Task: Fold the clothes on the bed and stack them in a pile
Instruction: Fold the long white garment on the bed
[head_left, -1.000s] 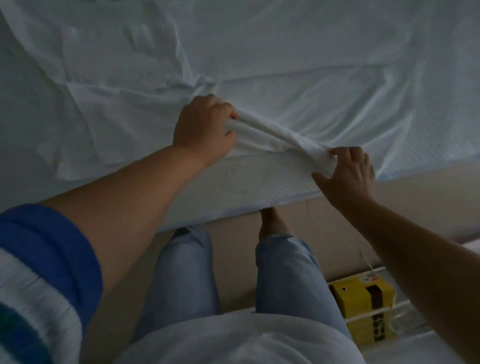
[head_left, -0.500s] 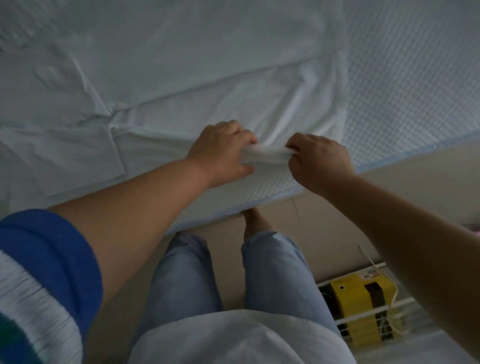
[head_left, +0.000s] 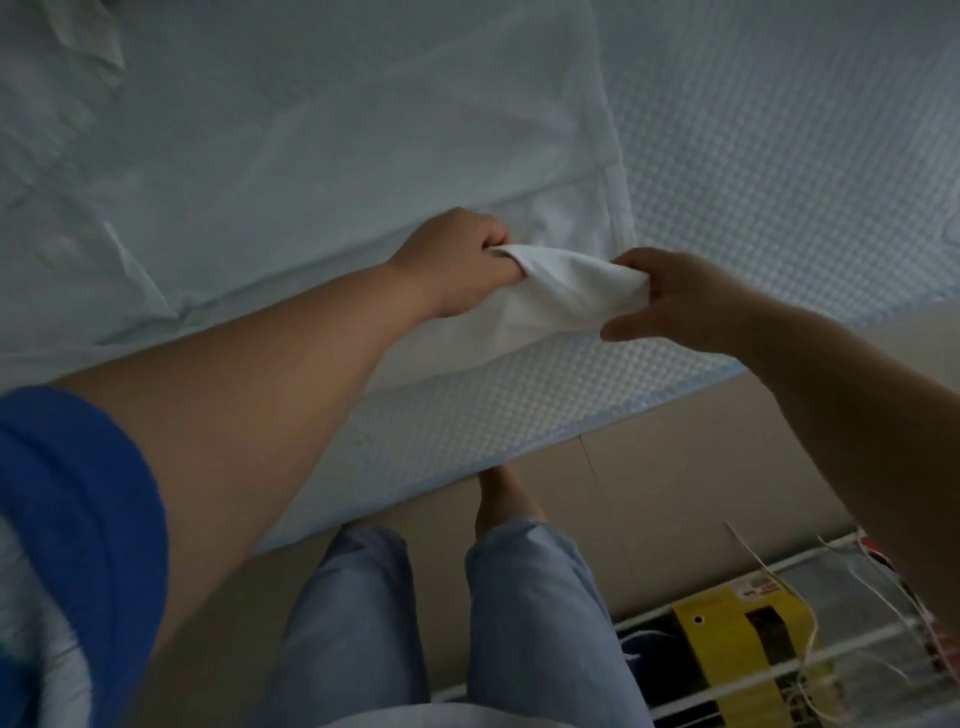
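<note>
A white garment (head_left: 322, 156) lies spread over the bed (head_left: 789, 156), whose cover has a dimpled texture. Its near corner (head_left: 566, 291) is bunched up and lifted off the mattress. My left hand (head_left: 457, 265) grips that bunched cloth from the left, fingers curled around it. My right hand (head_left: 685, 296) pinches the same corner from the right, thumb under the fabric. The two hands are a short span apart near the bed's front edge.
The bed's front edge (head_left: 519, 447) runs diagonally just beyond my legs (head_left: 426, 623). A wire rack (head_left: 779, 660) with a yellow package (head_left: 737, 660) stands on the floor at the lower right. More crumpled white cloth (head_left: 88, 36) lies at the far left.
My hands have lifted the gathered edge of the white garment off the mattress. The right hand came in closer to the left over the last second, and the view shifted left along the bed.
</note>
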